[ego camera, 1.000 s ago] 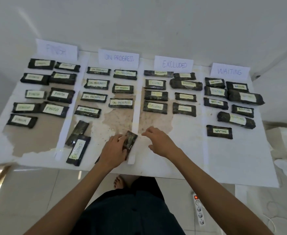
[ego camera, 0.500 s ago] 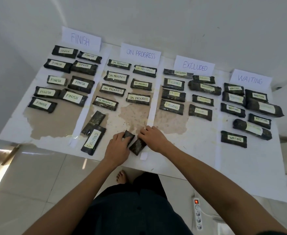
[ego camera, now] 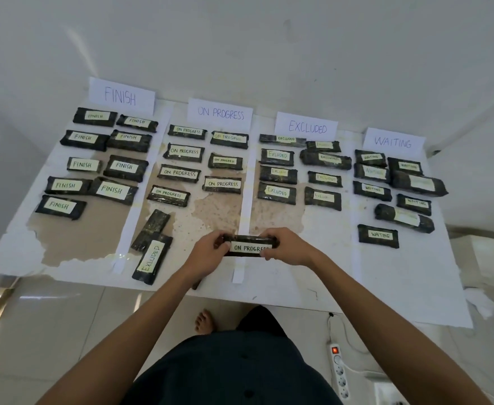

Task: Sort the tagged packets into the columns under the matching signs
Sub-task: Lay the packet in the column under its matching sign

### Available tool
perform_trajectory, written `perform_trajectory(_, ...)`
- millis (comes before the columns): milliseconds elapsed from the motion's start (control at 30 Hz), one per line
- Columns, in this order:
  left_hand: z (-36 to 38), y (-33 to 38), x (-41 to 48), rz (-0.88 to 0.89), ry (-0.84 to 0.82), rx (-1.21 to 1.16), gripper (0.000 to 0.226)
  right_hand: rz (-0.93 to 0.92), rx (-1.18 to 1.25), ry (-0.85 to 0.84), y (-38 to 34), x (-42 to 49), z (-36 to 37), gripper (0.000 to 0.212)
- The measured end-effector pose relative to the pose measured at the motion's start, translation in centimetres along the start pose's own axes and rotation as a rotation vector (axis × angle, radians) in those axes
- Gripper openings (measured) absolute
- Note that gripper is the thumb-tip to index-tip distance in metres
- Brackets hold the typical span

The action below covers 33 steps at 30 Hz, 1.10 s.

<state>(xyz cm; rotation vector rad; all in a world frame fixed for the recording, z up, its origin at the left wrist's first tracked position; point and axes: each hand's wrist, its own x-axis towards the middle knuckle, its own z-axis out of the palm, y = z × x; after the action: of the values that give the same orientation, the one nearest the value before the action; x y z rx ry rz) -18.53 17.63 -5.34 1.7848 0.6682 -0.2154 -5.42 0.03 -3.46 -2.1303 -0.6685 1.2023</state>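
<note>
The left grip and the right grip share one ON PROGRESS packet. Each grip pinches an end, with fingers curled round it. Holding it by the ends leaves the tag in the middle uncovered and facing up, probably so it can be read before a column is chosen. The packet hangs level between the grips, just above the near part of the desk and across the paper strip that divides two columns.

The ON PROGRESS sign stands far beyond the grips, a little to the left. Under it the sorted packets lie in two files with their tags turned up, which makes each column easy to check against its sign. The file straight ahead of the left grip is the shorter one. The bare patch between that file's last packet and the grip looks like the natural slot for the held packet.

Left of the left grip two unsorted packets lie slanted and touching. One is the EXCLUDED packet and the other is a packet with no tag showing. They seem parked there until their turn. The EXCLUDED one belongs under the EXCLUDED sign, far beyond the right grip.
</note>
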Motion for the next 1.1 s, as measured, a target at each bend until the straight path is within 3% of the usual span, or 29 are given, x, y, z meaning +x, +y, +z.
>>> perform_trajectory(100,0.3,0.4,0.1,-0.043,-0.004,-0.048,0.023,0.02,0.113,0.065,0.4,-1.1,0.0,0.028)
perform_trajectory(167,0.6,0.7,0.1,-0.058,-0.004,-0.069,0.024,0.006,0.087,0.143,0.5,-1.7,0.3,0.041)
perform_trajectory(300,1.8,1.3,-0.1,-0.064,-0.016,-0.078,0.021,-0.148,-0.394,0.242,0.7,-2.3,0.6,0.065)
perform_trajectory(367,2.5,1.6,0.0,-0.062,-0.024,-0.09,0.021,-0.224,-0.639,0.284,0.7,-2.5,0.5,0.062)
perform_trajectory(467,3.3,2.3,0.2,-0.054,-0.016,-0.092,0.023,-0.257,-0.773,0.314,0.9,-2.4,0.2,0.056)
perform_trajectory(800,1.5,1.8,1.6,-0.066,0.217,-0.052,0.031,-0.225,-0.718,0.334,-0.1,1.8,-1.0,0.051)
perform_trajectory(1100,-2.4,-1.8,2.2,-0.058,0.308,0.197,0.038,-0.25,-0.742,0.233,-3.8,10.4,0.6,0.05)
